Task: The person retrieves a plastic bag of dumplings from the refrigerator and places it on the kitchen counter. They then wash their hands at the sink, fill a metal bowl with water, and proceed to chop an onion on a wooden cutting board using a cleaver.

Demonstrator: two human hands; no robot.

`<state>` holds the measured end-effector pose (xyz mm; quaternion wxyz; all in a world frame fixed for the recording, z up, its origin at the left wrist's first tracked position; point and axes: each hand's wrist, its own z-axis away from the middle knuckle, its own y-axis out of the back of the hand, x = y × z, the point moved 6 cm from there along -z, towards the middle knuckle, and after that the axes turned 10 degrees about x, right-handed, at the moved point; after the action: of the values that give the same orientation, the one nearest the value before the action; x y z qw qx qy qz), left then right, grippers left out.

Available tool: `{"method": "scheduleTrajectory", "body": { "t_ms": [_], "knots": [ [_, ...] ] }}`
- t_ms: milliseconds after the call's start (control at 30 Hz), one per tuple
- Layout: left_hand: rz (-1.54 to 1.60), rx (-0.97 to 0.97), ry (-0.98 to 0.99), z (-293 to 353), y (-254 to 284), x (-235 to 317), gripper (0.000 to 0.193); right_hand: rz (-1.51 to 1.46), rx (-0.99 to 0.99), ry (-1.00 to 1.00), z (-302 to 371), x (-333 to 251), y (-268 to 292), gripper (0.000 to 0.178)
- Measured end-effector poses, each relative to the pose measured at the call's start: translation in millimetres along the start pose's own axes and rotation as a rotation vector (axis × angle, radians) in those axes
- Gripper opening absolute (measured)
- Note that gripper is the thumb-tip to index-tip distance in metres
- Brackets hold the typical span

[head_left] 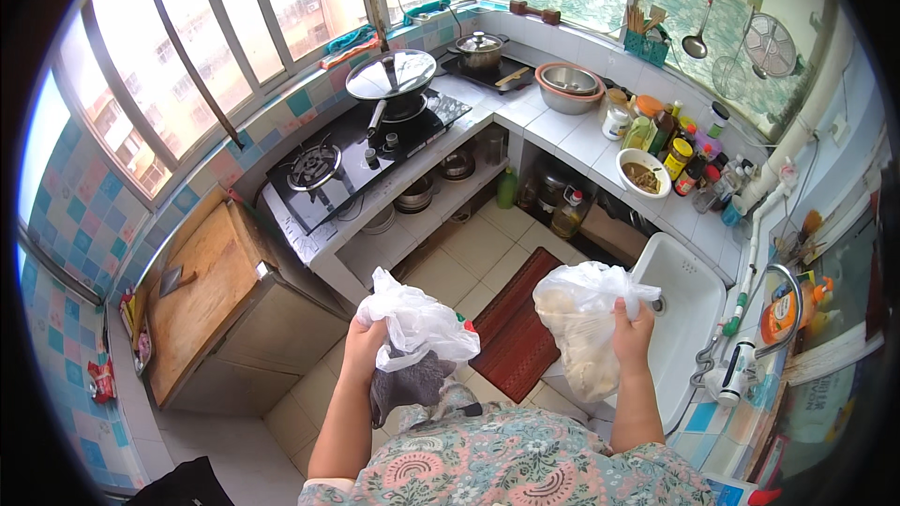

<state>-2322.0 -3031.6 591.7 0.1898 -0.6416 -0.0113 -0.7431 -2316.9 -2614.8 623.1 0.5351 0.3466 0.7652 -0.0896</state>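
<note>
Closed around a crumpled white plastic bag (427, 319), my left hand (366, 337) is held out in front of my body. A dark grey cloth (405, 384) hangs just below that bag; whether my fingers grip it too, I cannot tell. My right hand (634, 326) grips the gathered top of a thin plastic bag (586, 328), which hangs down with something pale and lumpy inside. This bag is beside the white sink (689, 295), and the two bags are apart from each other.
A black gas stove (366, 155) carries a lidded wok (394, 84). On the tiled counter stand a bowl of food (644, 174), stacked basins (570, 84) and several seasoning bottles. A cleaver (173, 279) lies on a wooden board (211, 290) at left. A red mat (520, 337) covers part of the floor.
</note>
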Motion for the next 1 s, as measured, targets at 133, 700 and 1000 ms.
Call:
{"method": "scheduleTrajectory", "body": {
  "t_ms": [133,700,1000],
  "knots": [
    [0.011,-0.102,0.053,-98.9,-29.7,17.4,0.021,0.085,0.091,0.003,-49.1,21.8,-42.2,0.021],
    [-0.061,-0.273,0.156,-412.8,-195.1,4.9,0.025,0.215,0.067,0.002,-299.5,108.5,-185.7,0.011],
    [-0.127,-0.229,0.132,-514.6,-329.2,-5.3,0.024,0.248,-0.311,0.323,-494.2,175.9,-261.4,0.017]
  ]
}}
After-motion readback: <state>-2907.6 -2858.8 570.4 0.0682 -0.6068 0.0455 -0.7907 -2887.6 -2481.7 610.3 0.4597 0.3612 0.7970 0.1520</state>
